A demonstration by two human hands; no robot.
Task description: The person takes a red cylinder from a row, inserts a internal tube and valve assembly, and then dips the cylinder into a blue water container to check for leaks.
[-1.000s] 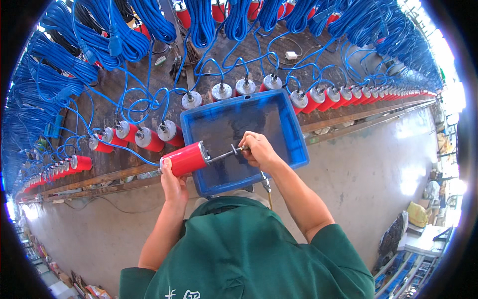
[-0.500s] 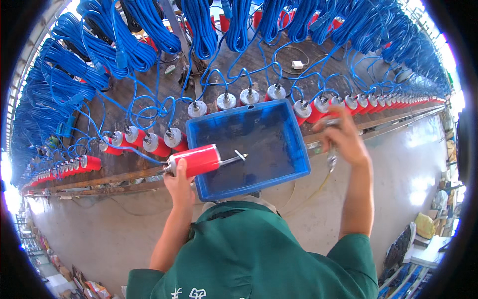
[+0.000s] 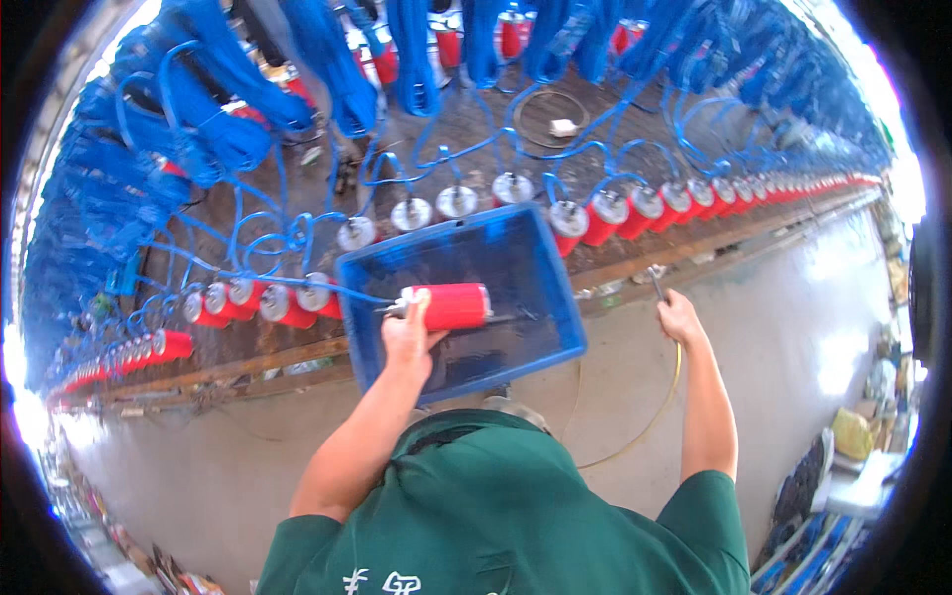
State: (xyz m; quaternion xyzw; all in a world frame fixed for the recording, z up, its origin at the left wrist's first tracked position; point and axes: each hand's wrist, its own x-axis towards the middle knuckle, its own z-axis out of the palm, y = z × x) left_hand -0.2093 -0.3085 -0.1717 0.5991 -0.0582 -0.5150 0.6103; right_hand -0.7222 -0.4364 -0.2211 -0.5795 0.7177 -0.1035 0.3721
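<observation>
My left hand [image 3: 407,342] grips a red cylinder [image 3: 451,305] by its pale cap end, holding it on its side above a blue plastic tray [image 3: 570,337]. A blue cable [image 3: 332,288] runs from the capped end toward the bench. Past the other end, a thin rod [image 3: 511,318] shows over the tray. Out to the right, my right hand [image 3: 678,319] is closed round what looks like a metal air gun [image 3: 656,276], its head pointing toward the bench edge. A thin yellow hose [image 3: 654,434] hangs in a curve below that hand.
Along the dark bench [image 3: 436,144] stands a long row of red cylinders [image 3: 607,213] with pale caps and blue leads. Bundled blue cables [image 3: 342,84] hang beyond them. A small white block [image 3: 563,128] lies on the bench. Stacked goods [image 3: 851,436] sit at the far right.
My left hand has carried the red cylinder rightward, further over the tray. My right hand has dropped slightly with the tool. The whole view has shifted a little.
</observation>
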